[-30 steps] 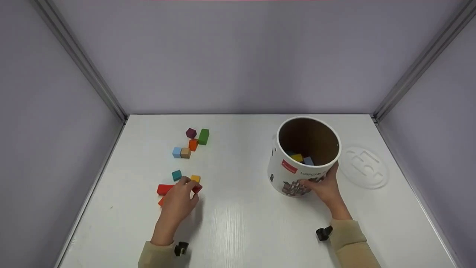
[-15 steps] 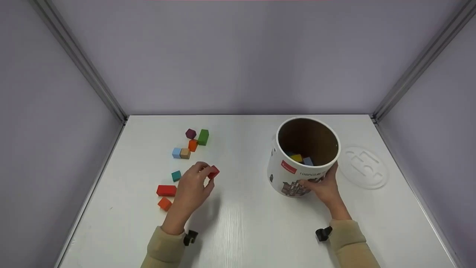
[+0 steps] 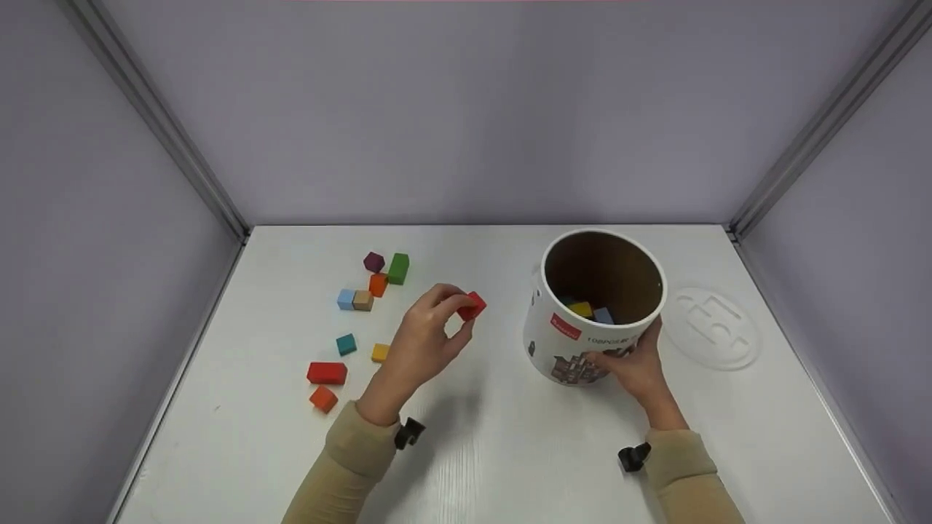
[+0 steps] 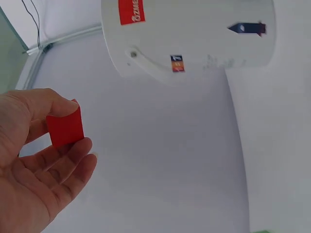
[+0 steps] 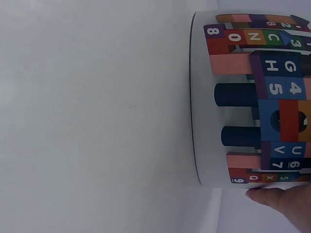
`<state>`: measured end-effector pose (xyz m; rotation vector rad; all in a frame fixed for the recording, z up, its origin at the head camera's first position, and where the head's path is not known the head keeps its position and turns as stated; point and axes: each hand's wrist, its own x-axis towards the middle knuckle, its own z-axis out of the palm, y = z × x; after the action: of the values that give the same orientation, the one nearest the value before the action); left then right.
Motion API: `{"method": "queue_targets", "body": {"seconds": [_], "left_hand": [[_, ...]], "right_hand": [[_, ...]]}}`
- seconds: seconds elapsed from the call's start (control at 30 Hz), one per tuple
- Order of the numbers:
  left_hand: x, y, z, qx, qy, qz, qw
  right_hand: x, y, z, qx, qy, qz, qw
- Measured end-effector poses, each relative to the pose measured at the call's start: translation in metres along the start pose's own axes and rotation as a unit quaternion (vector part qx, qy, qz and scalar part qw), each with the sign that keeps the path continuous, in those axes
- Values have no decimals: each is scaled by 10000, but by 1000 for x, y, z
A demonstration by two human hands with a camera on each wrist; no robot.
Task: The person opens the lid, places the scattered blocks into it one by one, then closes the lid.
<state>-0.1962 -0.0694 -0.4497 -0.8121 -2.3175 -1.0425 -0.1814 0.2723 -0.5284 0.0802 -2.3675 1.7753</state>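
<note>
My left hand (image 3: 424, 338) pinches a small red block (image 3: 473, 306) between thumb and fingers, lifted above the table left of the bucket. In the left wrist view the red block (image 4: 65, 128) shows a flat face, with the bucket's printed wall beyond it. My right hand (image 3: 638, 372) grips the lower right side of a white printed bucket (image 3: 553, 356), thumb on the front; its other fingers are mostly hidden behind. The bucket tilts slightly and has a yellow block (image 3: 581, 309) and a blue block (image 3: 603, 315) inside, among others partly seen.
On the left lie a red block (image 3: 326, 373), an orange block (image 3: 323, 399), a teal cube (image 3: 346, 344) and a yellow block (image 3: 380, 353). Farther back is a cluster with a green block (image 3: 398, 269). A clear lid (image 3: 713, 327) lies right of the bucket.
My left hand has lifted the small red block from beside the yellow one and carried it right and away from me, toward the bucket. The right hand and bucket stay in place.
</note>
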Motion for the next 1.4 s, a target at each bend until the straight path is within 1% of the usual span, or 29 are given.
{"method": "queue_targets", "body": {"seconds": [0.17,0.3,0.37,0.53,0.67,0.8,1.03,1.1,1.23,1.4], "left_hand": [[21,13,14,-387,-49,209,9990],[34,21,26,-781,-107,440,9959],[39,24,32,-907,-114,539,9944],[51,32,45,-1071,-142,714,9916],[57,36,54,-1123,-264,784,9902],[64,38,61,-1086,-425,699,9907],[74,38,70,-859,-631,325,9938],[75,37,72,-802,-661,217,9943],[78,36,74,-750,-725,75,9945],[80,38,77,-566,-946,-50,9939]], "right_hand": [[0,1,0,61,-11,-54,10000],[1,2,-1,169,-35,-158,9997],[1,2,-1,159,-23,-163,9997],[1,2,-1,155,10,-167,9997],[1,1,-1,149,18,-211,9997],[1,3,-2,111,-8,-138,9998],[8,32,-4,102,44,-98,9999],[9,36,-4,74,68,-82,9999],[10,38,-4,8,120,-31,9999],[9,37,-4,-41,96,46,9999]]}}
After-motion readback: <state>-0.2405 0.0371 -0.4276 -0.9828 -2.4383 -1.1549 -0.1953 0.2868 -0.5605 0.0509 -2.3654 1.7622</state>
